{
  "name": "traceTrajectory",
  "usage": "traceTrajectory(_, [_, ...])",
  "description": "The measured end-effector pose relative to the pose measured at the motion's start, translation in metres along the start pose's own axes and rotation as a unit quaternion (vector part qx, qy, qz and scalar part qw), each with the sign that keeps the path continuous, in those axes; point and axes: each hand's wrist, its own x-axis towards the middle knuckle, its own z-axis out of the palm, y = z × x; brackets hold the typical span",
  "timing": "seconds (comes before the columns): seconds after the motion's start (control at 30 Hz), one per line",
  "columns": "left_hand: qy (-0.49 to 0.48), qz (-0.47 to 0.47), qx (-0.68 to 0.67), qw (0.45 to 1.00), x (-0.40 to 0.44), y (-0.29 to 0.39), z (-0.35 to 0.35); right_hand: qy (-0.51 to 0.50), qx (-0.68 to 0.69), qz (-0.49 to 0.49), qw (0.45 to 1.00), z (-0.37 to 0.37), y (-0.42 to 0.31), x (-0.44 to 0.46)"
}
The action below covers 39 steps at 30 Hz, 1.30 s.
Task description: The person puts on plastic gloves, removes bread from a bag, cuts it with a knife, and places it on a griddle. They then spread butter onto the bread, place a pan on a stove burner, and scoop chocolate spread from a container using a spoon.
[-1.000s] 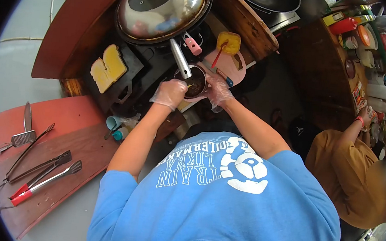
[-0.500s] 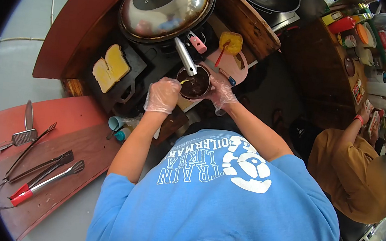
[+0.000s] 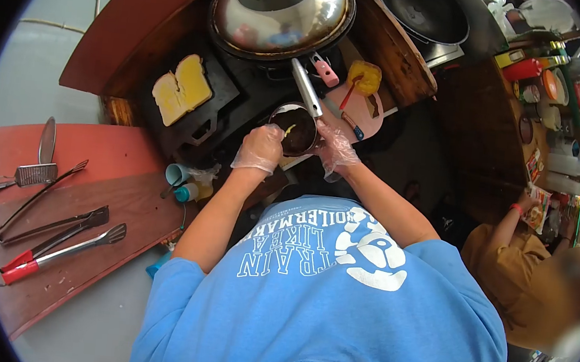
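Observation:
My left hand (image 3: 261, 147), in a clear plastic glove, is closed at the left side of a round bowl (image 3: 284, 111). From its fingers a thin yellow utensil (image 3: 289, 131) reaches into the dark brown contents; its handle is hidden in the fist and its kind is unclear. My right hand (image 3: 337, 148), gloved too, grips the bowl's right side. Just above the bowl comes the metal handle (image 3: 306, 88) of a large lidded pan (image 3: 285, 13). Two slices of bread with a yellow topping (image 3: 182, 90) lie on a black griddle (image 3: 216, 97) to the left.
A pink round board (image 3: 366, 115) carries a knife (image 3: 352, 125) and a yellow container (image 3: 364, 78) with a red utensil. Tongs (image 3: 74, 251) and a grater (image 3: 36, 174) lie on the red-brown counter at left. A co-worker in a brown shirt (image 3: 510, 286) stands at right.
The camera view has shifted, so the stove and pan sit further right. My left hand and the yellow utensil have moved slightly within the bowl; both hands keep their hold.

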Motion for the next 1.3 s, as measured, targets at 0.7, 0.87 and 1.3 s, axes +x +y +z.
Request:
traceTrajectory(0.7, [0.078,-0.199,-0.56,0.801,-0.056,0.008,0.042,0.043,0.026,0.009,0.999,0.059,0.003,-0.008])
traceTrajectory(0.87, [0.016,-0.347,-0.69,0.635,-0.061,0.007,0.01,0.067,0.035,0.014,0.997,0.073,0.003,-0.005])
traceTrajectory(1.3, [0.259,-0.127,-0.311,0.905,-0.083,-0.041,-0.048,-0.03,0.066,0.07,0.995,0.136,-0.009,0.01])
